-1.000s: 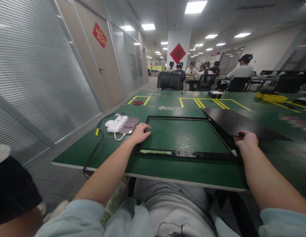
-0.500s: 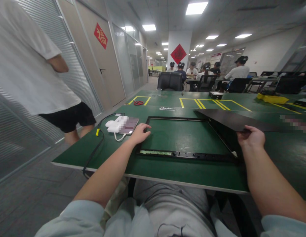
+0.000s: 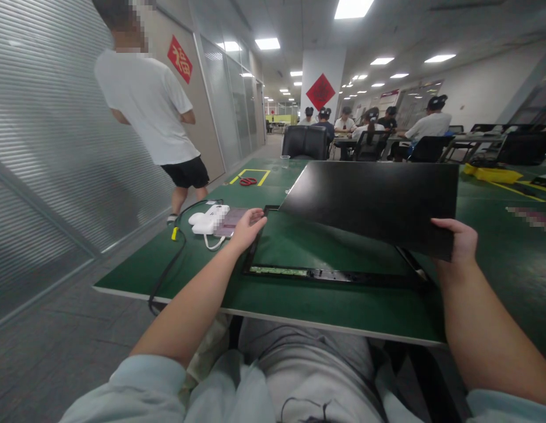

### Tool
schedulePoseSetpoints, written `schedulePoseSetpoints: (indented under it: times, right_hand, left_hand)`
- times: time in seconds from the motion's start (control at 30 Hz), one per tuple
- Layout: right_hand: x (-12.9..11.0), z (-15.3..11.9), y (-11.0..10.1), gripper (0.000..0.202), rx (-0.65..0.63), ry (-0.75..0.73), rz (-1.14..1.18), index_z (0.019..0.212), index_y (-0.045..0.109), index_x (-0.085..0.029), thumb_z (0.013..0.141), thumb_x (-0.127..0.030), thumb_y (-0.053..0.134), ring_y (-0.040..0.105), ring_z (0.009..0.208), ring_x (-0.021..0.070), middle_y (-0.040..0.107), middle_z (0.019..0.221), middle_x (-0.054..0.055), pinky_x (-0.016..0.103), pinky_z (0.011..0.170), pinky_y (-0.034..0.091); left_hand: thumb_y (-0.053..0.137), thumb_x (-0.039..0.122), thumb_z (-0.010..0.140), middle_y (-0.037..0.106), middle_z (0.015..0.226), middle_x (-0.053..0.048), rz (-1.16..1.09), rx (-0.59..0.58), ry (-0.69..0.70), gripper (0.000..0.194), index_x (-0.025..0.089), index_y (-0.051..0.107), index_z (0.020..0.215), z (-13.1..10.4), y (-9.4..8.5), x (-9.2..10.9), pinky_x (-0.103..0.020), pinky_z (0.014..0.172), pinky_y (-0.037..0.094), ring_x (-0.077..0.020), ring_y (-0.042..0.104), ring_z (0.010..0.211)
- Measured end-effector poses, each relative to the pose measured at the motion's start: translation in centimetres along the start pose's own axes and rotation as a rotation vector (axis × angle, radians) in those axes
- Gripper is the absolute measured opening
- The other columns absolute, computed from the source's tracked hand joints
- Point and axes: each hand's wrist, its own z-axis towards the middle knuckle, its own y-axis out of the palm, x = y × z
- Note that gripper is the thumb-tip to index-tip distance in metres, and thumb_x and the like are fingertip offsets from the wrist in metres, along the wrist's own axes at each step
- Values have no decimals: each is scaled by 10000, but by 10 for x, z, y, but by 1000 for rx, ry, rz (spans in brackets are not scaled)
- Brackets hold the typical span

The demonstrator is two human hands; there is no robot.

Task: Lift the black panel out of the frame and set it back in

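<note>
A large thin black panel (image 3: 378,202) is tilted above the table, its right edge gripped between the thumb and fingers of my right hand (image 3: 460,239). Beneath it a black rectangular frame (image 3: 365,278) lies flat, with a green circuit strip (image 3: 277,271) along its near side at the left. The panel hides most of the frame's far and right sides. My left hand (image 3: 250,228) is at the frame's left side, fingers apart and holding nothing, beside a phone (image 3: 231,218) and a white device (image 3: 206,220).
On the green table (image 3: 167,264) are red scissors (image 3: 248,181), a black cable (image 3: 178,258), a clear cup (image 3: 285,160) and a yellow object (image 3: 493,174). A person in a white shirt (image 3: 145,106) is at the left; several people sit farther back.
The panel has swung up and to the left over the frame, its broad face now showing. My right hand turned with it. The person at the left has moved farther away.
</note>
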Motion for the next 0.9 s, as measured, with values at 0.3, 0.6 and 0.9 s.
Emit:
schedulePoseSetpoints:
  times: [0.3, 0.6, 0.9]
  right_hand:
    - [-4, -9, 2, 305, -104, -24, -200, 769, 669, -176, 475, -101, 700, 698, 684, 255, 689, 751, 52, 407, 684, 647]
    - [6, -6, -6, 494, -363, 77, -267, 933, 711, -184, 453, -97, 780, 748, 883, 319, 748, 820, 63, 491, 834, 627]
    - [16, 5, -5, 505, -307, 138, -317, 983, 716, -195, 500, -47, 736, 744, 839, 274, 761, 828, 50, 463, 840, 619]
  left_hand:
    - [886, 323, 645, 766, 1028, -78, -288, -76, -110, 733, 153, 618, 1306, -3, -3, 4, -433, 1033, 509, -245, 729, 1031]
    - [852, 259, 624, 796, 1088, -72, -414, -31, 6, 616, 197, 608, 1186, -1, -4, 7, -462, 1048, 520, -275, 738, 1088]
    - [831, 258, 643, 788, 1018, -3, -421, -150, -40, 573, 264, 501, 1111, -12, -4, 22, -462, 931, 579, -284, 751, 1022]
